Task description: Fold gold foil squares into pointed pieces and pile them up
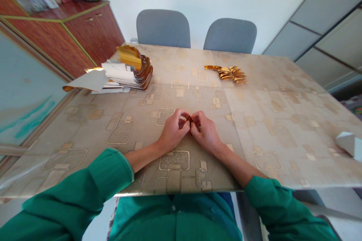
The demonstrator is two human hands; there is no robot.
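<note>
My left hand (173, 130) and my right hand (205, 131) meet above the middle of the table, with their fingertips pinching a small folded piece of gold foil paper (190, 120) between them. Most of that piece is hidden by my fingers. Far ahead of my hands, a cluster of folded gold pieces (233, 74) lies on the patterned table cover (181, 98). Further left stands a curved stack of gold folded paper (143, 70) beside a pile of white paper sheets (118, 77).
Two grey chairs (163, 28) stand behind the far table edge. A reddish wooden cabinet (85, 34) with items on top is at the far left. A white folded object (349, 143) sits at the right table edge. My green sleeves lie near the table's front edge.
</note>
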